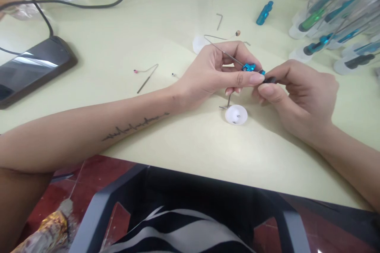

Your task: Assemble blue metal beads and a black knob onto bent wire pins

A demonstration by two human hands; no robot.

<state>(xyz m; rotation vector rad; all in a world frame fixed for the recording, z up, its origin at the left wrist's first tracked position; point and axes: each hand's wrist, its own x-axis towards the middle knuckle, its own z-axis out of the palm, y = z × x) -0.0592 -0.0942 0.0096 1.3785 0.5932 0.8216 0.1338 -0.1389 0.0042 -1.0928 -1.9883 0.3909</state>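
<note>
Okay, from my station I saw the left hand (215, 75) pinching a thin rod (225, 53) with a blue fitting (248, 67) on it, the right hand (299, 101) holding a dark piece (270, 80) against that fitting above a white cap (236, 114), and a bent wire (147, 78) lying unfitted on the table (118, 35).

No readable text; heartbeat-line tattoo (135, 127) on left forearm (74, 142)

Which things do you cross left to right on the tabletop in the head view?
Black smartphone → bent wire with pink bead → left hand pinching thin metal rod → right hand pinching small dark part → white-tipped clear tube
</note>
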